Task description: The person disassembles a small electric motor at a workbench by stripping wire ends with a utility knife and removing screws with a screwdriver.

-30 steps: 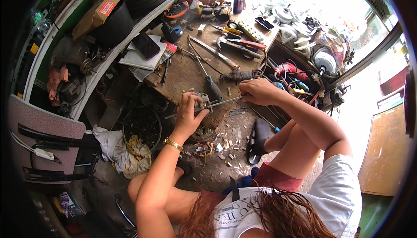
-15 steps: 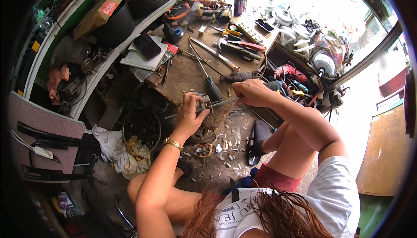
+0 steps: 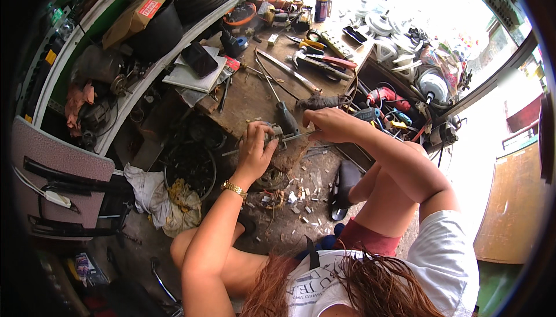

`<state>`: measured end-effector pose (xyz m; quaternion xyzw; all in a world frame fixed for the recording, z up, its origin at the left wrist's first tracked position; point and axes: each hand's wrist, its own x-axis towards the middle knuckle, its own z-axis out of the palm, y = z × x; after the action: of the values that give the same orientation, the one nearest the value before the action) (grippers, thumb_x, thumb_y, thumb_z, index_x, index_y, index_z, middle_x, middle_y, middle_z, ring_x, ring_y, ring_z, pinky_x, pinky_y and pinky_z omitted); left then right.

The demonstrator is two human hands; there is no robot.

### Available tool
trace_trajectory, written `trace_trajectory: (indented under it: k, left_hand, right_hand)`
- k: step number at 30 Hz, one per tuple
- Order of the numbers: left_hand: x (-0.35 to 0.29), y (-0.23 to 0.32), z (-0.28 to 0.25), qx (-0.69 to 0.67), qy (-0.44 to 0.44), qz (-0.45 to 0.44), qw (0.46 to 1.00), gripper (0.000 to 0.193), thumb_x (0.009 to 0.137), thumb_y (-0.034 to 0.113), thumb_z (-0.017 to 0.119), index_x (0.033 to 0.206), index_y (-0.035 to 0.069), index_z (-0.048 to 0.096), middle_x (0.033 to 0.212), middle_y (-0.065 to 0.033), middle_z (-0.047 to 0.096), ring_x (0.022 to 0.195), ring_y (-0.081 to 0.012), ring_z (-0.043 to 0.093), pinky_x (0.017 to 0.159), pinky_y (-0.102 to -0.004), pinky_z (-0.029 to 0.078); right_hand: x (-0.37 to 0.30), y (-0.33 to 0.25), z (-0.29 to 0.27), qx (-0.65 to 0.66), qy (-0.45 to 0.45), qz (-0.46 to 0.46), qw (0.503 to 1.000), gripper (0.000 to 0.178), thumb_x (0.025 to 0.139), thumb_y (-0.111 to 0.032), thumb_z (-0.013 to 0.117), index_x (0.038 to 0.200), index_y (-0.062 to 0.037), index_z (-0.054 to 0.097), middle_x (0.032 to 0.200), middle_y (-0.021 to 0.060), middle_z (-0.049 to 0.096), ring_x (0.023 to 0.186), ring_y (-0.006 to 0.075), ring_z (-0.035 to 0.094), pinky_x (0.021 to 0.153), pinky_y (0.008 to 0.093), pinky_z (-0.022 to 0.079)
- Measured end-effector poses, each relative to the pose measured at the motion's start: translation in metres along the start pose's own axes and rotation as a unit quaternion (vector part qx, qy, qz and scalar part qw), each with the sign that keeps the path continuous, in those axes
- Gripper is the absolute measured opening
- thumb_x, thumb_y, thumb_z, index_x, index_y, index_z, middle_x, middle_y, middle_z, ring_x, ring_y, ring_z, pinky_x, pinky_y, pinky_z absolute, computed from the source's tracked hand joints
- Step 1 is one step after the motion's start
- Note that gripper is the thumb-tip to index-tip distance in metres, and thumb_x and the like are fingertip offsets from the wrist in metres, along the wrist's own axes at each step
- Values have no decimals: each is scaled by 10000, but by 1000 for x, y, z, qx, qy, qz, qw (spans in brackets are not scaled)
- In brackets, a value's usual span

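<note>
My left hand (image 3: 255, 154) is closed around a small metal part (image 3: 279, 138) at the near edge of the wooden bench (image 3: 246, 101). A thin metal rod (image 3: 296, 136) crosses that part, and its far end shows left of the hand. On the rod's right end, the fingers of my right hand (image 3: 330, 125) are closed. Just behind the small part lies a screwdriver (image 3: 286, 119) with a dark handle. A dark, cord-like bundle (image 3: 320, 103) rests behind my right hand. My fingers cover much of the small part, so its exact kind cannot be made out.
A hammer (image 3: 315, 61), yellow-handled pliers (image 3: 311, 44) and a spray can (image 3: 321, 5) occupy the bench's back. A phone (image 3: 199, 60) sits on papers at left. Right stands a tool-filled drawer (image 3: 385, 105). Small pale pieces litter the floor (image 3: 310, 201) beneath my hands.
My right hand has shifted slightly left, closer to my left hand, and less of the rod shows between them. My left hand keeps its hold. The whole view has shifted a little.
</note>
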<state>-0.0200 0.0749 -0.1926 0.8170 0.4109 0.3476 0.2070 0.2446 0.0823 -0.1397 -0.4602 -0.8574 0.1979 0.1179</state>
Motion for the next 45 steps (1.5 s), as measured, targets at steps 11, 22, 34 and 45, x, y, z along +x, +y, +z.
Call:
trace_trajectory:
  k: [11, 22, 34, 45]
  left_hand:
    - [0, -3, 0, -11, 12, 3, 1000, 162, 967, 234, 549, 1042, 90, 541, 1151, -101, 507, 1108, -332, 524, 880, -454, 436]
    - [-1, -4, 2, -12, 18, -8, 1000, 176, 979, 254, 537, 1031, 86, 542, 1153, -102, 506, 1106, -337, 525, 877, -450, 431]
    - [2, -1, 3, -3, 39, 3, 999, 158, 971, 241, 557, 984, 85, 542, 1094, -90, 532, 1050, -322, 558, 817, -435, 462]
    - [0, 9, -1, 54, -34, -42, 997, 544, 695, 244, 838, 1087, 132, 478, 1215, -95, 461, 1208, -329, 461, 831, -493, 443]
  right_hand:
    - [3, -20, -5, -5, -37, 60, 997, 219, 785, -202, 724, 915, -45, 642, 924, 147, 695, 898, 361, 659, 758, 468, 511]
    - [4, -26, 12, -5, 35, 25, 999, 226, 770, -199, 725, 856, -12, 632, 786, 173, 676, 816, 384, 665, 716, 468, 522]
    - [10, -28, 21, -12, 73, -14, 997, 190, 782, -149, 709, 862, -23, 591, 754, 158, 662, 776, 388, 661, 682, 495, 516]
    - [8, -36, -6, -98, 66, -7, 993, 188, 816, -251, 689, 918, -103, 634, 778, 102, 680, 749, 339, 679, 621, 460, 524]
